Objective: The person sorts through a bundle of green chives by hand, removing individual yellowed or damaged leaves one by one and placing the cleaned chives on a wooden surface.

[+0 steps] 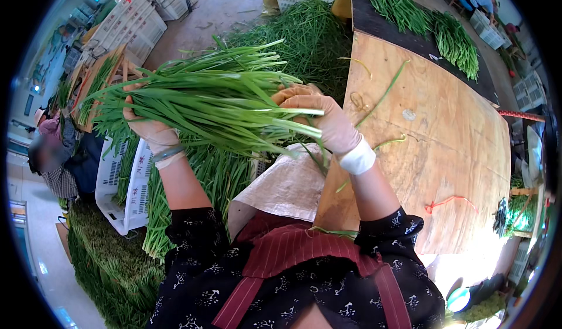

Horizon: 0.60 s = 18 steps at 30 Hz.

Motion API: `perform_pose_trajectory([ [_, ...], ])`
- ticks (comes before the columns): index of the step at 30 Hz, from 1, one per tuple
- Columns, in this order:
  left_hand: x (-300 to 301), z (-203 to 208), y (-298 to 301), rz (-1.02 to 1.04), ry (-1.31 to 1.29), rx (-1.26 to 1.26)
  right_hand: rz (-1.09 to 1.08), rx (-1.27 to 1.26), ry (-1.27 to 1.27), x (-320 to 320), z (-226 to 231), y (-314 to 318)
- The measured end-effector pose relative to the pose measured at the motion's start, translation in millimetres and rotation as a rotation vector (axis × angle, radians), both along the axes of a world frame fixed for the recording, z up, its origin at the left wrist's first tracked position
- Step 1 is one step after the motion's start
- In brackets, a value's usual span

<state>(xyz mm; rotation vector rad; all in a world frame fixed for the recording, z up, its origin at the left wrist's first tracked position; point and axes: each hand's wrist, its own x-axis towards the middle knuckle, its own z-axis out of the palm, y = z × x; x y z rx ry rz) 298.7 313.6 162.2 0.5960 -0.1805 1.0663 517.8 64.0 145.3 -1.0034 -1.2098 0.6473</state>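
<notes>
Bright daylight, sharp focus at centre. Glare whitens the wooden bench's (pixel 445 153) near right corner. Fisheye bends straight edges, and a black rim frames the round view.

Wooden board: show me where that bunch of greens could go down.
The wooden board is mostly bare between the right hand and the red string, with only stray green stalks across its upper part. The dark strip at its far edge is crowded with heaped greens. Left of the left hand, white crates and piled greens fill the space.
</notes>
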Motion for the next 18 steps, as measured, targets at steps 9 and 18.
perform_pose_trajectory([
  [9, -12.1, 8.3, -11.1, -0.160, -0.218, -0.071, -0.001, -0.207, -0.471, 24.2, 16.4, -58.3],
  [18, -31.8, 8.5, 0.8, -0.310, -0.364, -0.135, -0.348, -0.129, 0.197, 50.6, 25.5, -78.0],
])
